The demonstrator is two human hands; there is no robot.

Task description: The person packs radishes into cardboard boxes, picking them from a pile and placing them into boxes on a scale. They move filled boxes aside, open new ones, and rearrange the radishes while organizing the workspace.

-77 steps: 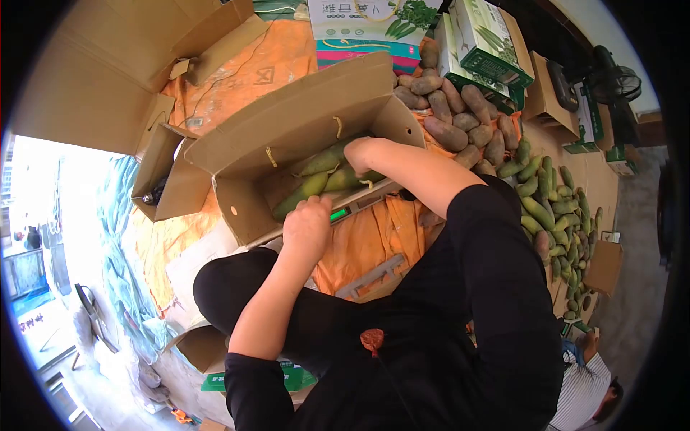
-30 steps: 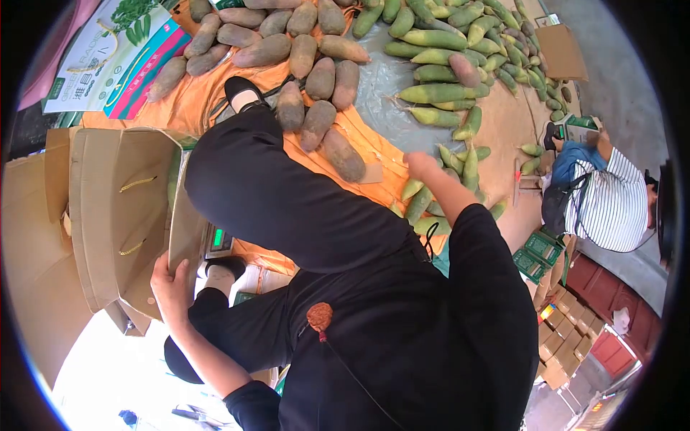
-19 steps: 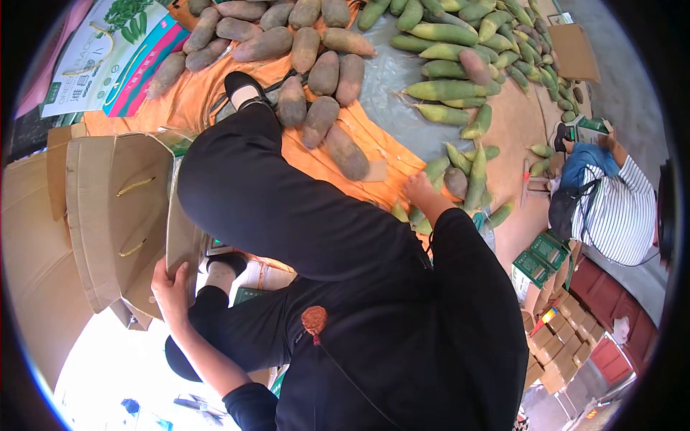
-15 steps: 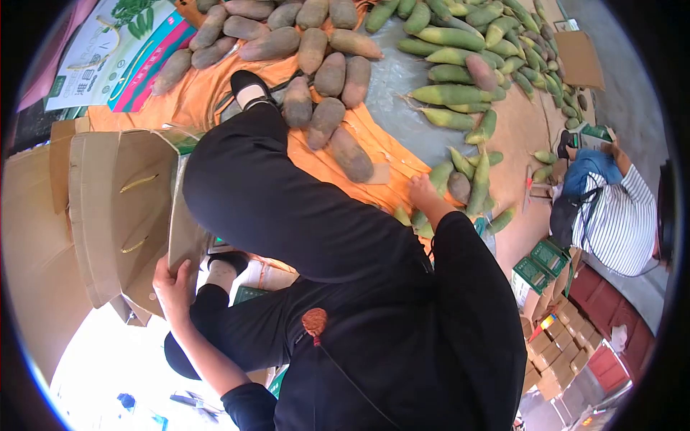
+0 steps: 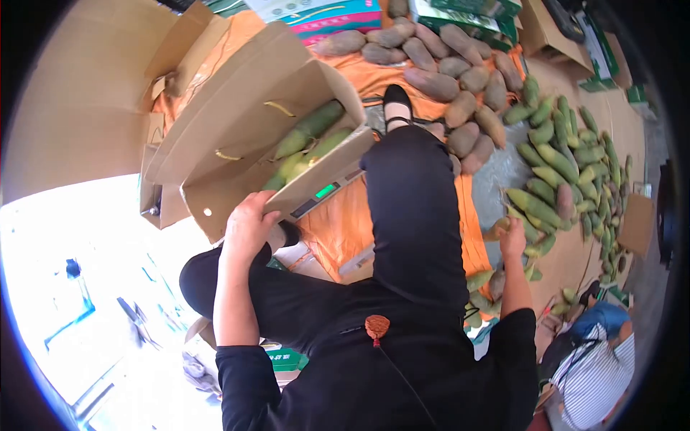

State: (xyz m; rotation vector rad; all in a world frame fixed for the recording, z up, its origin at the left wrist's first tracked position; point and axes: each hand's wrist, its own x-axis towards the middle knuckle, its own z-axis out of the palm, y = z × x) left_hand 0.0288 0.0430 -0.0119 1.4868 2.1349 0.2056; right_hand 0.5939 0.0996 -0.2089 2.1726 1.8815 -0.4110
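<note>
My left hand (image 5: 248, 226) is closed on the near edge of an open cardboard carton (image 5: 237, 129), thumb along the outer face. Inside lie several long green radishes (image 5: 309, 129), and yellow cord loops hang from its wall. Against the carton's near side shows a scale display (image 5: 327, 190), lit green. My right hand (image 5: 512, 237) is off to the right beside the pile of green radishes (image 5: 557, 161), fingers bent together at a small tan-brown piece (image 5: 496, 230). I cannot tell what that piece is.
Reddish-brown roots (image 5: 460, 108) lie on an orange sheet (image 5: 330, 241) beyond my raised knee. A pink and blue printed box (image 5: 338, 18) and green boxes (image 5: 467, 25) stand behind them. At the lower right a person in a striped top (image 5: 596, 373) is near more boxes.
My view has swung left, so the carton's inside with its radishes and the scale display now show. My left hand stays on the carton edge. My right hand is farther right in view.
</note>
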